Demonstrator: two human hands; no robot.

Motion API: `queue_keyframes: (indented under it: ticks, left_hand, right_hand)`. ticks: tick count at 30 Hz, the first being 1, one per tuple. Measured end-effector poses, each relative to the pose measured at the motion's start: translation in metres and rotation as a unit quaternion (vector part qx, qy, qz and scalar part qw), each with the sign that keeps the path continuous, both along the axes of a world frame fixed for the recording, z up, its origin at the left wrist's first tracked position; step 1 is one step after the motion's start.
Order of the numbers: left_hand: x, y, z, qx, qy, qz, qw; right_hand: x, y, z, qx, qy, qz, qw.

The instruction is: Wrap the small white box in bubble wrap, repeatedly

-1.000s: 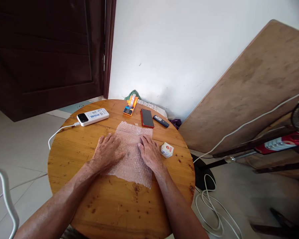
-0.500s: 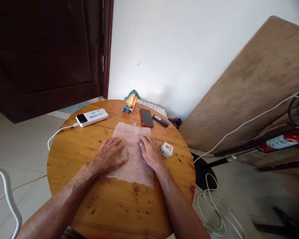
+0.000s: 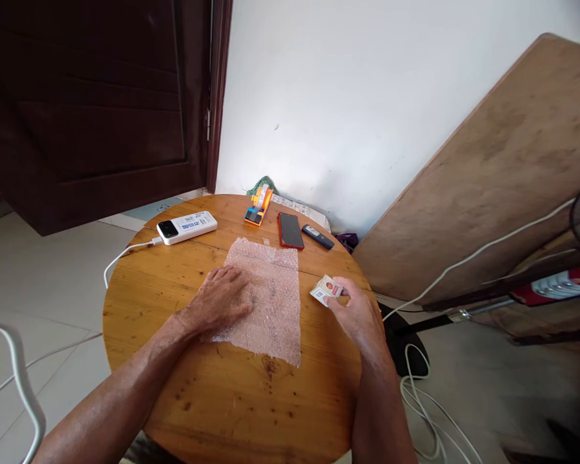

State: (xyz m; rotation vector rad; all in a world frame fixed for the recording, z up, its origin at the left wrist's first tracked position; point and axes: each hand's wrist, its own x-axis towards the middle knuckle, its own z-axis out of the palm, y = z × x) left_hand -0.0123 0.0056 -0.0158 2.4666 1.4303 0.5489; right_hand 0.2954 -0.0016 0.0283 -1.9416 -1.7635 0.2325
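Clamped on the small white box (image 3: 327,290) with its red emblem, my right grip (image 3: 338,294) tilts it beside clear, pinkish, roughly rectangular bubble wrap (image 3: 270,303).

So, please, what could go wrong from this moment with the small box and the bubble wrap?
The small box looks tilted and is held only near one end by the right hand, so it might slip. The bubble wrap has only the left hand on its left side; its free right part could shift or curl. The phone lies close beyond the wrap's far edge and might get bumped.
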Motion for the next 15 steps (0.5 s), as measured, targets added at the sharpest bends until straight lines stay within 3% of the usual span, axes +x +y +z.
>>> queue_keyframes:
  ticks: [2, 6, 10, 15]
  left_hand:
    - [-0.001, 0.004, -0.004, -0.019, -0.015, 0.014, 1.000]
    - [-0.002, 0.012, -0.011, -0.054, -0.047, 0.051, 0.996]
    - [-0.002, 0.017, -0.015, -0.046, -0.066, 0.067, 0.994]
    - [-0.002, 0.018, -0.016, -0.035, -0.071, 0.066, 0.995]
  right_hand:
    - [-0.016, -0.001, 0.007, 0.041, 0.061, 0.028, 0.997]
    - [-0.060, -0.003, 0.015, 0.093, 0.109, 0.163, 0.976]
    - [-0.096, 0.001, 0.001, 0.063, 0.056, 0.268, 0.960]
    - [-0.090, 0.005, -0.020, 0.003, 0.061, 0.307, 0.950]
